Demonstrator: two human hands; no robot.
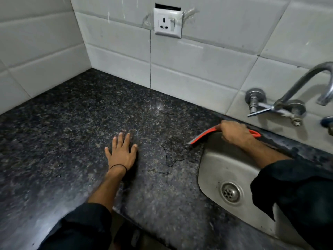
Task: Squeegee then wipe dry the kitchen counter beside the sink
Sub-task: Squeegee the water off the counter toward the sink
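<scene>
- The right hand (235,133) is wrapping its grip tight around the red squeegee (203,135), whose blade is sitting at the sink's (214,168) far left rim.
- The left hand (121,152) is resting flat on the dark tabletop (72,123), fingers spread apart, gripping nothing.
- A thin water trail (168,159) is lying between hand and sink.
- To my eye, it's mid-squeegee: keeping the blade edge flat and pulling every pass toward the basin should be clearing that water.
- No cloth is showing; the drying is waiting.
</scene>
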